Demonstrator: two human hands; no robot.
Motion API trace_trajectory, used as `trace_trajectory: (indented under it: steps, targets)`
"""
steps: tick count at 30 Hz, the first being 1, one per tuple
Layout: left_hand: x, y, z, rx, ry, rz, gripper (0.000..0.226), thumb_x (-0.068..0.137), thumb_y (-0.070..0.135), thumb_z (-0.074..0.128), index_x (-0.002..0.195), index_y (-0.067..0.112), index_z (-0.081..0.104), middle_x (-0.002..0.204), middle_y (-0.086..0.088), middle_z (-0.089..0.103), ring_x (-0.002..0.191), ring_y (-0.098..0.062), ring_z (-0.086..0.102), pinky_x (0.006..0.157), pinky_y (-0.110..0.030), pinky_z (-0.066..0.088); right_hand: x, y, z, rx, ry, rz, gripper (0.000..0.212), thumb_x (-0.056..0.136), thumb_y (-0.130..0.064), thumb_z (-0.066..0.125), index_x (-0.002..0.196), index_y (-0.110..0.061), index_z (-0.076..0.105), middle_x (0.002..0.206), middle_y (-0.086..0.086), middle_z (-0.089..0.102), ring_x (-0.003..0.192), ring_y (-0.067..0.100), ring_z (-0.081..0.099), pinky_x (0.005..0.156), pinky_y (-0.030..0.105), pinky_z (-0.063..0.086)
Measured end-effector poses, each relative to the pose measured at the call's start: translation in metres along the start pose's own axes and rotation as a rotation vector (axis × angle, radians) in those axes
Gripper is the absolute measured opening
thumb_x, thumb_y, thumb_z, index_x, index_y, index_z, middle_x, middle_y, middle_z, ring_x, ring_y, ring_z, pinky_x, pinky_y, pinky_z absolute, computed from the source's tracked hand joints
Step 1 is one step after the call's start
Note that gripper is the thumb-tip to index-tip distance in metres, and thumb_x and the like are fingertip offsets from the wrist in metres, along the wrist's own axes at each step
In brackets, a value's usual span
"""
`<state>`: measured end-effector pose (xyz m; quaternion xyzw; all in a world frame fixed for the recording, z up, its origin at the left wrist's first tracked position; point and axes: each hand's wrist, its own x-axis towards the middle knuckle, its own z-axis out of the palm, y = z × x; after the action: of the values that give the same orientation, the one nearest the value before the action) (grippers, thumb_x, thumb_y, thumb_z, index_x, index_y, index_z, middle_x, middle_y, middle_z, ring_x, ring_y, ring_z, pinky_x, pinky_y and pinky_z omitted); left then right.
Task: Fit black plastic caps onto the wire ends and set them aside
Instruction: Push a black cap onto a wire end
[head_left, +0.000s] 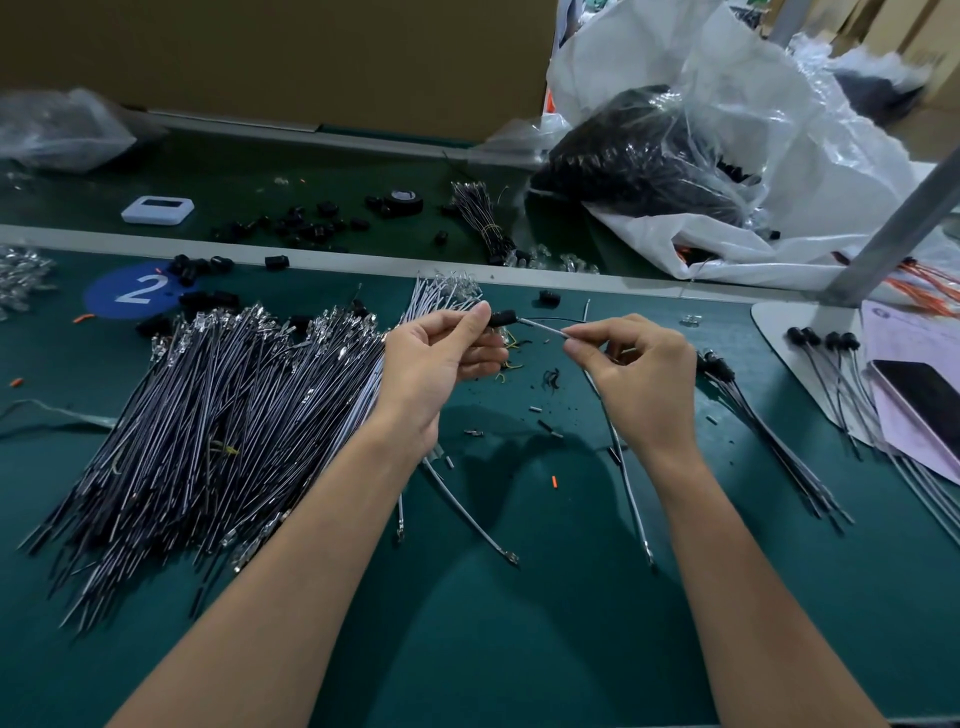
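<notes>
Pinching black cap (502, 317) with left hand (431, 364), right hand (641, 374) gripping wire (543, 326), pile (208, 405) leftward

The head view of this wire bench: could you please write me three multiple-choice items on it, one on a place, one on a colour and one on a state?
1. Where does the big heap of wires lie? A. Left of the left hand. B. Inside a plastic bag. C. On the white plate.
2. What colour is the round sticker with the 2? A. Red. B. Blue. C. Yellow.
3. What is the left hand doing? A. Lying flat, empty. B. Hanging idle. C. Pinching a black cap.
Answers: 1 A, the heap spreads over the green mat left of that hand. 2 B, the sticker is blue with a white numeral. 3 C, thumb and finger pinch the cap while the right hand holds the wire at its end.
</notes>
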<state>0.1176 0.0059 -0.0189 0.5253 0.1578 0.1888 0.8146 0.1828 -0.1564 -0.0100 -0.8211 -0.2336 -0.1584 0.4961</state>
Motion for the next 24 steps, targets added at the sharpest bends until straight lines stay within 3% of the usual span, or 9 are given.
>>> trace_trajectory:
  steps: [10,13,18,22,24]
  targets:
    - [-0.0008,-0.001,0.0002,0.101,-0.022,0.061,0.005,0.089,0.006,0.067,0.087,0.008,0.071,0.072,-0.005,0.074,0.063,-0.016,0.071,0.06,-0.021,0.056,0.0015,0.0039,-0.0008,-0.078,-0.04,0.011,0.007,0.083,-0.009,0.074,0.086,-0.014,0.079,0.079,0.0,0.069,0.06,-0.005,0.051,0.059,0.007,0.035]
    - [-0.0007,-0.0009,-0.0001,0.111,-0.017,0.072,0.005,0.089,0.005,0.067,0.088,0.008,0.071,0.071,-0.004,0.074,0.063,-0.016,0.07,0.061,-0.022,0.057,0.002,0.005,-0.0007,-0.125,-0.066,-0.011,0.008,0.084,-0.01,0.073,0.086,-0.014,0.079,0.081,0.0,0.068,0.067,0.001,0.051,0.063,0.011,0.034]
    - [-0.0002,-0.0023,0.0016,0.147,0.0,0.085,0.005,0.087,0.012,0.071,0.083,0.01,0.071,0.071,-0.004,0.072,0.064,-0.014,0.067,0.062,-0.025,0.059,0.0011,0.006,0.0006,-0.17,-0.124,-0.033,0.009,0.087,-0.011,0.069,0.084,-0.015,0.077,0.082,0.004,0.068,0.082,0.02,0.057,0.073,0.029,0.042]
    - [0.0006,-0.0035,0.0026,0.107,-0.018,0.064,0.01,0.089,0.011,0.068,0.081,0.006,0.067,0.075,-0.006,0.074,0.069,-0.016,0.071,0.063,-0.024,0.058,0.0001,0.0049,0.0029,-0.185,-0.183,-0.068,0.012,0.089,-0.01,0.067,0.081,-0.014,0.075,0.078,0.004,0.064,0.075,0.017,0.053,0.067,0.024,0.034]
    - [0.0012,-0.0034,0.0024,0.05,-0.019,0.064,0.005,0.091,0.007,0.065,0.086,0.006,0.066,0.073,-0.005,0.074,0.066,-0.018,0.072,0.061,-0.024,0.057,-0.0009,0.0038,0.0039,-0.163,-0.196,-0.072,0.011,0.089,-0.008,0.067,0.083,-0.012,0.075,0.077,0.003,0.066,0.072,0.016,0.055,0.066,0.023,0.038]
